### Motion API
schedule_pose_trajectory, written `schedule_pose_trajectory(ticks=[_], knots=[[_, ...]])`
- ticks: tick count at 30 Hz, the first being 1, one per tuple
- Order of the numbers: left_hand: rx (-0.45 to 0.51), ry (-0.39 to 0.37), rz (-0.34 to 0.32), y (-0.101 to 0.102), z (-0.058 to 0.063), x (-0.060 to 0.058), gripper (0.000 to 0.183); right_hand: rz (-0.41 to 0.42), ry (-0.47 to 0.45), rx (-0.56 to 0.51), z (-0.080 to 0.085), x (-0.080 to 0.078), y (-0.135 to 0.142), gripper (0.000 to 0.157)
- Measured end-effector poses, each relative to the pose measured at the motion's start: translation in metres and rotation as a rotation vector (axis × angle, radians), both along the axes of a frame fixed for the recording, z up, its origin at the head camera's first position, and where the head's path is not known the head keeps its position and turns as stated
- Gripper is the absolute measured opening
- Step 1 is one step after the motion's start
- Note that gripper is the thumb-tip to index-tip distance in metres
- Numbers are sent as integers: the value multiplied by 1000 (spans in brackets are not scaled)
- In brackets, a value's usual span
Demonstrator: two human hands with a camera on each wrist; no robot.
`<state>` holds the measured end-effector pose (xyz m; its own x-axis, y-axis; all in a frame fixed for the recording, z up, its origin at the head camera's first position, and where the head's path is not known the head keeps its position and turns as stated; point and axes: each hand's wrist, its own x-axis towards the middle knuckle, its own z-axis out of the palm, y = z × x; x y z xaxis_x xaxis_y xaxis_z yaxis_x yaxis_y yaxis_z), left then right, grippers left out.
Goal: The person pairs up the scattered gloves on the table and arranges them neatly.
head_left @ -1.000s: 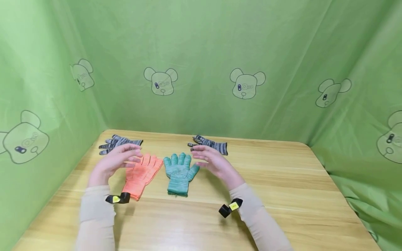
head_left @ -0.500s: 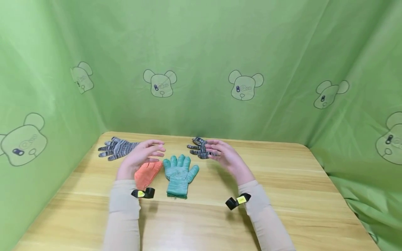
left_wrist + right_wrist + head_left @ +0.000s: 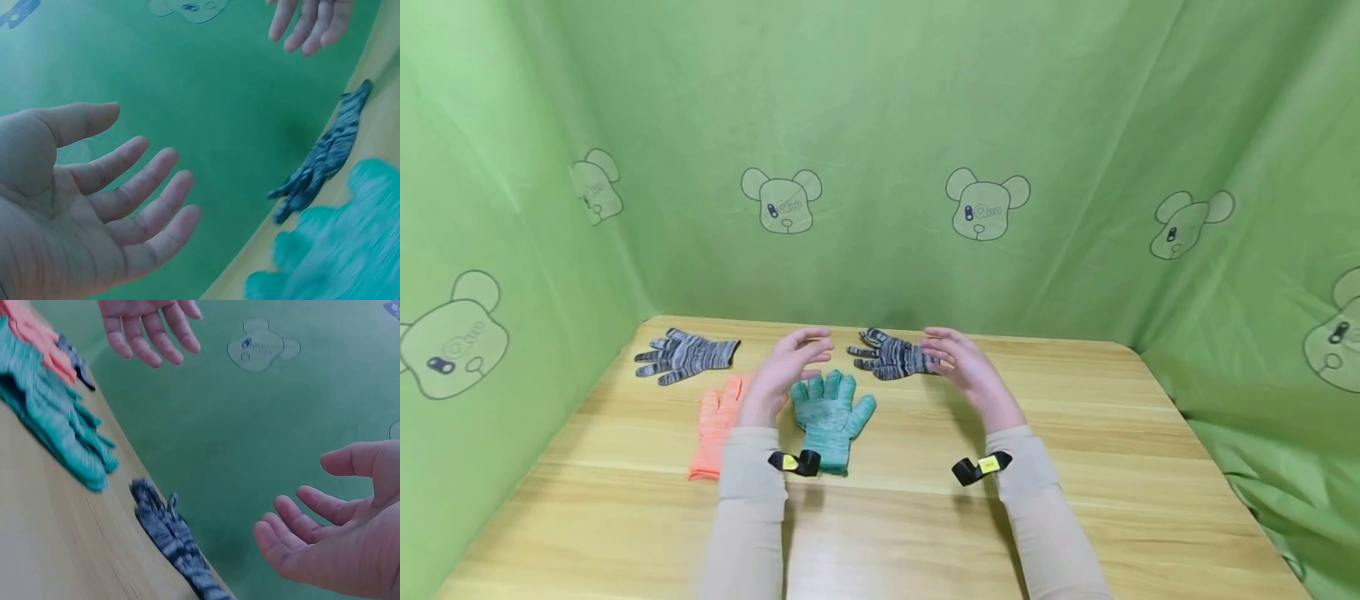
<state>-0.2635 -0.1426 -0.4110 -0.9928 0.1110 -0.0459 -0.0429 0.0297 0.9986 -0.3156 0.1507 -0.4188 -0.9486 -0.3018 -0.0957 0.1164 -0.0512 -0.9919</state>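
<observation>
My left hand [image 3: 788,367] hovers above the table between the orange glove and the teal glove, its fingers relaxed and apart with nothing in them, as the left wrist view shows. My right hand [image 3: 966,367], also holding nothing, hangs by the cuff of a grey-black striped glove [image 3: 891,357]. The teal glove [image 3: 831,417] lies flat, fingers pointing away; my left wrist overlaps its left side in the head view. Partly hidden behind my left forearm is the orange glove [image 3: 711,429]. Another striped glove [image 3: 685,354] lies at the far left.
The wooden table [image 3: 910,533] carries all the gloves on its left and middle. A green curtain [image 3: 880,100] printed with bear heads hangs behind and along both sides. A black strap with a camera mount [image 3: 793,462] sits on each wrist.
My left hand has moved right, from over the orange glove toward the teal one, uncovering the left striped glove. My right hand has shifted a little to the right. The gloves have stayed put.
</observation>
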Motion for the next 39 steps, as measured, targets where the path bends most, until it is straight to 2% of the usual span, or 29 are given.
schedule_pose_trajectory(ticks=[4, 10, 13, 18, 22, 28, 34, 39], knots=[[21, -1, 46, 19, -6, -7, 43, -21, 45, 102, -8, -6, 6, 51], [54, -35, 84, 45, -20, -21, 44, 45, 92, 310, -24, -15, 13, 53], [38, -63, 66, 55, -26, -28, 45, 77, 86, 369, -30, -17, 14, 54], [18, -115, 4, 68, -30, -38, 53, 90, 65, 383, -35, -18, 14, 55], [16, -145, -47, 79, -33, -43, 58, 137, 45, 398, -37, -19, 14, 58], [31, -204, -113, 91, -39, -46, 68, 182, 19, 424, -39, -18, 14, 61], [16, -226, -117, 94, -44, -47, 71, 177, -5, 476, -37, -16, 14, 63], [13, -227, -139, 95, -45, -48, 70, 194, 20, 545, -31, -13, 16, 51]])
